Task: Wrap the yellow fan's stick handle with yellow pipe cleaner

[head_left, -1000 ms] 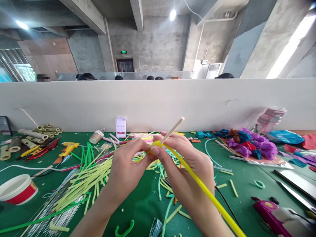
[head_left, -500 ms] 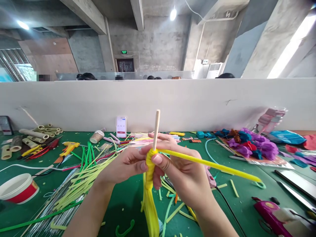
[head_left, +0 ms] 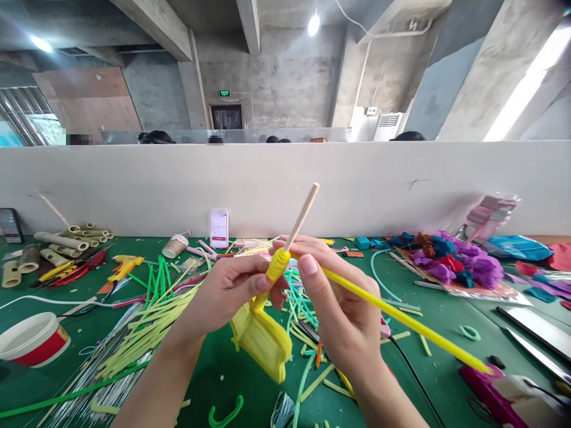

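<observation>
My left hand [head_left: 234, 291] is closed on a yellow pipe-cleaner bundle [head_left: 277, 266], its thumb and fingers pinching the tightly wound neck. Below the neck the bundle spreads into a flattened, curved yellow flap [head_left: 263, 339]. A pale wooden stick [head_left: 303, 215] rises from the wound top, tilted to the right. My right hand [head_left: 345, 303] is beside the neck, its fingers behind the stick. A loose yellow pipe cleaner [head_left: 410, 321] runs from the neck, under the right thumb and across the fingers, out to the lower right.
Light-green pipe cleaners [head_left: 151, 330] lie in a heap at left, near a paper cup [head_left: 33, 339] and a yellow glue gun [head_left: 125, 267]. A phone [head_left: 219, 229] leans on the white partition [head_left: 134, 184]. At right are purple crumpled flowers [head_left: 486, 261] and a magenta device [head_left: 484, 392].
The bundle and stick have tilted to the right, and the flap has swung up into view. My right thumb has lifted off the neck, and the loose pipe cleaner points lower.
</observation>
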